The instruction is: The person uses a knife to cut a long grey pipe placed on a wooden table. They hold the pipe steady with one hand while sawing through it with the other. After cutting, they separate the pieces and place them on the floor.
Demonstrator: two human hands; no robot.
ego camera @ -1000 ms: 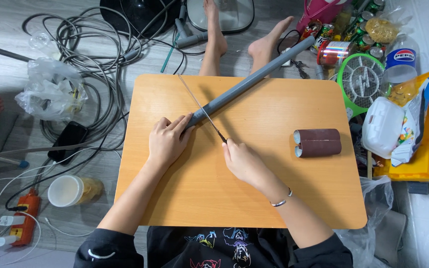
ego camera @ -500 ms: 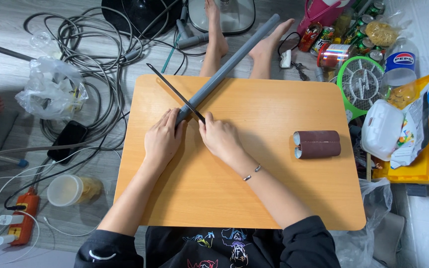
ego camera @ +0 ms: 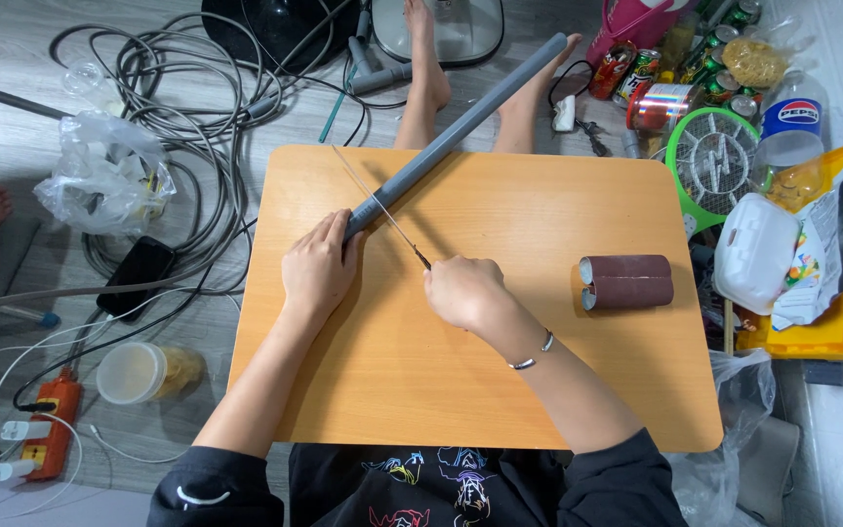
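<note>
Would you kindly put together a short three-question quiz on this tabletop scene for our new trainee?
1. True or false: the left hand presses the near end of the grey pipe onto the wooden table.
2. What does the right hand hold? A) a thin saw blade laid across the pipe; B) a paintbrush; C) a hammer.
3. Fill in: the rolled dark-red sandpaper lies on the table to the person's ____ of the right hand, apart from it.

Key: 1 true; 2 A; 3 right.
</note>
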